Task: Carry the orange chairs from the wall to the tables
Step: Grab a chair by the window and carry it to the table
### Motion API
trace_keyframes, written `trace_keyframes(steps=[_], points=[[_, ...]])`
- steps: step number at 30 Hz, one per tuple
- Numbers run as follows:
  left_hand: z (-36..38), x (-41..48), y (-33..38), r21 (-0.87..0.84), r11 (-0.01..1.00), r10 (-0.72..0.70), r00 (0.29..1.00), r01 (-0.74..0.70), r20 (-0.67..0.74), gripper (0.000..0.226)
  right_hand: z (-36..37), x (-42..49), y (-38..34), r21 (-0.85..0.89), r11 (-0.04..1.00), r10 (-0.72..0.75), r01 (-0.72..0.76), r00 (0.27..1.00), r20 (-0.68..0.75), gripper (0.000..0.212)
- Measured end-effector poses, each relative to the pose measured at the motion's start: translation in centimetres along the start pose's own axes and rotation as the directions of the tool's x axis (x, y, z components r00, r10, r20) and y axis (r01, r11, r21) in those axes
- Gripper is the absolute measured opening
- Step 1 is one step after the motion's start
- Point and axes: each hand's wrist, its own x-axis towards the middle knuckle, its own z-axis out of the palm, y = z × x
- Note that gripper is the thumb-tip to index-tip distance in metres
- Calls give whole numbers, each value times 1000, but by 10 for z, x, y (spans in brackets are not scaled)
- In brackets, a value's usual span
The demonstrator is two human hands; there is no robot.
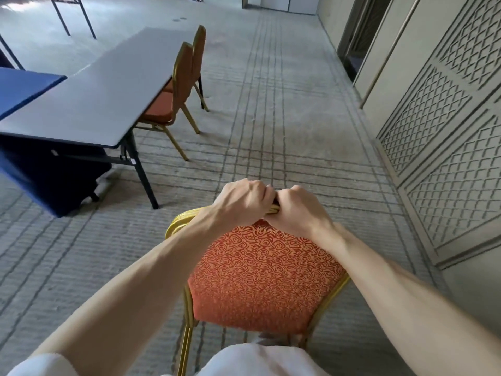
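Both hands are clamped on one orange chair (265, 280): the left hand (242, 203) and right hand (298, 213) grip the top rail of its gold frame (176, 226), knuckles touching, fingers curled round the bar; the chair is directly in front of the person, over the carpet (271, 118); whether its legs touch the floor cannot be told. The carpet is pale grey with a grid of dark lines, worn in patches. A grey table (89, 96) stands ahead on the left; two orange chairs (180, 85) sit along its right edge, seats tucked under; a blue cloth (24, 88) covers the adjoining table. Lattice-patterned wall panels (447, 131) line the right side; a dark doorway (355, 50) lies beyond.
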Motion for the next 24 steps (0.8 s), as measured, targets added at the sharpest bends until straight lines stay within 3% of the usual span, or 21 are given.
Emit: trace_keyframes(steps=[4,9,14,18,24], points=[[2,25,-29,-26,999,-43,990,39,-134,35,12,48,13,-52,985,-167,162,980,-105,25],[30,59,-65,-58,988,-156,957,146,-244,49,44,108,42,-70,951,-308,302,945,-106,30],[73,110,-110,-63,960,-280,944,273,-173,54,85,183,84,-45,930,-362,365,930,63,31],[75,154,-156,-80,943,-332,921,322,-205,52,86,254,97,22,912,-407,409,899,161,26],[57,244,-209,-109,899,-434,897,424,-85,54,71,351,119,110,943,-330,313,921,208,30]])
